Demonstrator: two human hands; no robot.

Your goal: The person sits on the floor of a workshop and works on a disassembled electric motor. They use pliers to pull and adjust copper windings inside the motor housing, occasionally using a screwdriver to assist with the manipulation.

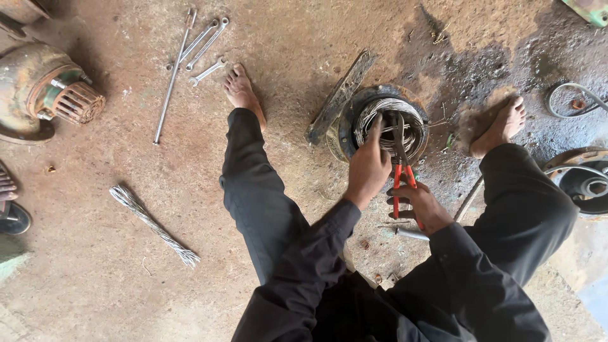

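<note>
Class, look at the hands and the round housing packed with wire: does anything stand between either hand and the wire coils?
Nothing visible does. The left hand already rests on the grey wire coils inside the round rusty metal housing, and the red-handled cutters in the right hand reach straight into them.

We have a single head-worn view, looking steeply down from close above our own lap onto the dirt floor (126, 278) between our outstretched legs

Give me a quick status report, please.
Right hand gripping red-handled pliers. Left hand fingering grey wire coil inside round metal housing. Nothing obstructing.
</note>
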